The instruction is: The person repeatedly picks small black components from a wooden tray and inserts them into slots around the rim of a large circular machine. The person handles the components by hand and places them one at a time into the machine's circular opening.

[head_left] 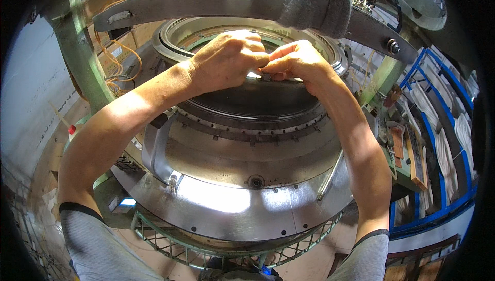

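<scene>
Holds left hand (227, 60) and right hand (301, 63) close together, almost fingertip to fingertip, at the near rim of a dark metal cylinder (247, 100), in the upper middle of the view, below a curved steel bar (216, 0). Has fingers of both curled inward, with a small metal piece (266, 78) just below the right fingertips; cannot tell a firm clamp on it from a light touch. Could, by judgement, drop or knock loose that piece through a weak pinch or a clash of fingertips, losing it inside the cylinder or on the pale sloping bed (216, 152) around the base. Could also misjudge fine placement at the rim because of finger-hidden contact and harsh light beside deep shadow. Could graze a knuckle on bare metal after a sudden slip. Might snag the grey cloth (307, 5) draped over the bar by lifting the right hand carelessly, or knock the slim rod (330, 175) near the lower steel plate (268, 224) with the right forearm
</scene>
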The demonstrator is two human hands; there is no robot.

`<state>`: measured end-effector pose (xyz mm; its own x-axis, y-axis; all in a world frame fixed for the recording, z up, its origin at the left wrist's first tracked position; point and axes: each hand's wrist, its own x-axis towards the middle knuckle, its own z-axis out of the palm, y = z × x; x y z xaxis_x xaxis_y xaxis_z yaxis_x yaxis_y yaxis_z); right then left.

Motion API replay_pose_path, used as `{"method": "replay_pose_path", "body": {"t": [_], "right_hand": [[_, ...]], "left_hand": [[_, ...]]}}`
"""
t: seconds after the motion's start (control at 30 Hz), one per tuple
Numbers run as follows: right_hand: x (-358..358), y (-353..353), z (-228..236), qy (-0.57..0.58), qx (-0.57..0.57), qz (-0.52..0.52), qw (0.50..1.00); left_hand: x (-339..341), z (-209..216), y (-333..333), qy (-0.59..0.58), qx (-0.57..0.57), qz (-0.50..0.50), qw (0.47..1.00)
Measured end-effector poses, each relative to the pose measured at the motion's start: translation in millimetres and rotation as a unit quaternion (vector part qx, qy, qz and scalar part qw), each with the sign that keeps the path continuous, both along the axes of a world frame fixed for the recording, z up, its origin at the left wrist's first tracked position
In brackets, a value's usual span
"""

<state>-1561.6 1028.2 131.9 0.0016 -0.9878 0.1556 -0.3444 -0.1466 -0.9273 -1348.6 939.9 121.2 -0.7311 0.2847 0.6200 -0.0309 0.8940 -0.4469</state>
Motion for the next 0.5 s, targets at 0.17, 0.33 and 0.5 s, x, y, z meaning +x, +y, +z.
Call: {"method": "replay_pose_path", "body": {"t": [0.17, 0.33, 0.5], "right_hand": [[-0.6, -0.6, -0.1, 0.004, -0.006, -0.006, 1.000], [-3.2, 0.7, 1.6, 0.008, -0.003, -0.002, 1.000], [-4.6, 3.3, 3.8, -0.003, 0.003, -0.004, 1.000]], "left_hand": [[-2.1, 0.6, 2.3, 0.002, 0.011, -0.011, 1.000], [-5.0, 1.8, 5.6, 0.015, 0.004, -0.034, 0.999], [-6.0, 3.0, 7.5, -0.016, 0.024, 0.003, 1.000]]}}
